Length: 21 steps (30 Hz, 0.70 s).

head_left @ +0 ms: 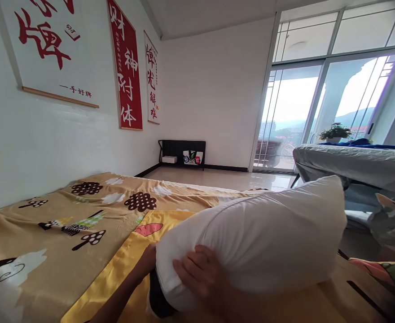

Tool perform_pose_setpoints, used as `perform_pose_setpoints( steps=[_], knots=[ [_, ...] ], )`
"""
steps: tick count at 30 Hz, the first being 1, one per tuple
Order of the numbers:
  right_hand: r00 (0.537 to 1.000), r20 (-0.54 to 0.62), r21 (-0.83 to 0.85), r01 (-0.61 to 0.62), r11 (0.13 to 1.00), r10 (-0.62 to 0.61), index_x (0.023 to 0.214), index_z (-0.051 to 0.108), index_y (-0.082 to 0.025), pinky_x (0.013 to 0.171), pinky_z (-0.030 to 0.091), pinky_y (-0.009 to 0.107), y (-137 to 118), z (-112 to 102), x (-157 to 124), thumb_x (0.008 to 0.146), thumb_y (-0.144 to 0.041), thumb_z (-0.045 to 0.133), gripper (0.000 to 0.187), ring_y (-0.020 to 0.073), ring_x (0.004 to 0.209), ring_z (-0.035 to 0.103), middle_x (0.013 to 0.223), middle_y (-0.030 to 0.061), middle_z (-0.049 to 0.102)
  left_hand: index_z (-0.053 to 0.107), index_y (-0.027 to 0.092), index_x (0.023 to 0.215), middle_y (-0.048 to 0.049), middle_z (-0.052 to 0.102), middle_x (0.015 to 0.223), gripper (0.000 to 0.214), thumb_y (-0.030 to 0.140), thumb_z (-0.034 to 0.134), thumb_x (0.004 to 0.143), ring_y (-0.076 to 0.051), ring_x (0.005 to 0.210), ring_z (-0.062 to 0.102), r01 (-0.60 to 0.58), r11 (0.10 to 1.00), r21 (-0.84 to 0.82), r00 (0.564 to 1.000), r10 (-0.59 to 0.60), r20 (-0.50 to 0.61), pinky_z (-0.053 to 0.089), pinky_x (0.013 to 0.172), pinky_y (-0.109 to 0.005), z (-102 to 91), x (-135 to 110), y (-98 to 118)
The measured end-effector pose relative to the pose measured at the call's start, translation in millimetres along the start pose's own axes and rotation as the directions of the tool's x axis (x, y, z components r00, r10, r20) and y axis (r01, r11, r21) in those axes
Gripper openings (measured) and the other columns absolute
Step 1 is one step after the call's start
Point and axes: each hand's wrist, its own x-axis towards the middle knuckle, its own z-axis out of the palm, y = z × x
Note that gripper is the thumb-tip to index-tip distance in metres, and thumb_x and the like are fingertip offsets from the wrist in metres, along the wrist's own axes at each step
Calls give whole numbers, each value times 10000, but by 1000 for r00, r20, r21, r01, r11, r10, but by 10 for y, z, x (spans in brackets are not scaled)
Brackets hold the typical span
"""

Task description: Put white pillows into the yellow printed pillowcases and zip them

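A plump white pillow (271, 233) is tilted up in front of me, its seam running along the upper side. My right hand (204, 271) is closed on the pillow's near side, fingers curled into the fabric close to the seam. At the pillow's left end, my left hand (149, 258) grips the edge, with its fingertips hidden behind the pillow. Below and left of the pillow lies a smooth yellow cloth (116, 264) with a carrot print. Underneath it spreads a tan patterned bedsheet (66, 264). A dark patch (159, 291) shows under the pillow's left end; I cannot make out what it is.
A white wall with hanging scrolls (126, 67) borders the bed on the left. Against the far wall stands a low black shelf (180, 148) holding a bag. To the right is a plastic-covered table (352, 159) with a potted plant (335, 131), before sliding glass doors (288, 112).
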Motion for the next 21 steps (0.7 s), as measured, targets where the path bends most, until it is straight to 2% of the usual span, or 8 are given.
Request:
perform_pose_setpoints(
  steps=[3, 5, 8, 11, 14, 16, 19, 21],
  knots=[
    [999, -33, 51, -39, 998, 41, 1092, 656, -131, 1048, 320, 362, 55, -30, -18, 915, -80, 422, 298, 140, 910, 577, 876, 42, 681, 721, 157, 864, -63, 712, 862, 409, 498, 687, 641, -254, 857, 585, 18, 1000, 10, 1000, -18, 7, 480, 795, -328, -117, -234, -284],
    [998, -33, 95, -55, 994, 58, 1104, 647, -125, 1044, 331, 359, 128, -60, 13, 860, -64, 431, 331, 140, 910, 583, 878, 40, 682, 707, 168, 1001, -82, 718, 960, 545, 540, 729, 604, -280, 903, 603, 68, 995, 70, 997, -70, 28, 486, 818, -357, -172, -406, -464],
    [996, -15, 137, -85, 987, 88, 1154, 621, -126, 1019, 363, 381, 233, -48, 75, 806, -105, 446, 390, 161, 918, 589, 903, 48, 683, 652, 171, 1160, -106, 694, 1132, 678, 547, 766, 607, -311, 1039, 601, 87, 987, 135, 994, -95, 52, 475, 904, -373, -124, -581, -583],
    [990, -16, 159, -135, 978, 139, 1194, 609, -160, 1023, 371, 392, 299, 13, 123, 841, -104, 457, 389, 162, 933, 597, 917, 40, 687, 617, 157, 1216, -122, 654, 1238, 642, 536, 712, 707, -312, 1159, 574, 45, 996, 75, 999, -47, 23, 454, 976, -363, 68, -570, -502],
    [986, -51, 158, -147, 976, 157, 1185, 622, -183, 1058, 343, 363, 310, 34, 119, 880, -47, 451, 375, 135, 968, 607, 912, 20, 695, 680, 141, 1105, -131, 700, 1146, 523, 526, 672, 750, -326, 1111, 609, 15, 1000, 0, 998, -15, -61, 470, 948, -381, 276, -428, -337],
    [985, -60, 138, -155, 978, 164, 1183, 632, -177, 1088, 312, 350, 290, 20, 67, 895, -33, 440, 375, 127, 1016, 608, 930, 22, 703, 712, 146, 1018, -117, 722, 1088, 453, 490, 695, 725, -327, 1080, 623, 1, 993, -122, 994, -15, -110, 473, 941, -382, 386, -330, -214],
    [976, -107, 64, -182, 981, 188, 1189, 639, -163, 1132, 258, 353, 238, 5, -70, 924, -46, 429, 358, 121, 1046, 615, 942, 28, 719, 716, 145, 937, -92, 738, 1007, 397, 402, 752, 637, -308, 1017, 642, 43, 928, -370, 979, -113, -170, 487, 914, -370, 535, -231, 12],
    [967, -151, 14, -204, 979, 203, 1198, 639, -165, 1148, 234, 358, 203, 12, -162, 951, -82, 425, 338, 116, 1026, 630, 923, 26, 728, 701, 140, 903, -80, 741, 917, 389, 357, 765, 586, -293, 942, 657, 82, 843, -532, 954, -221, -203, 511, 845, -365, 650, -196, 191]
  ],
)
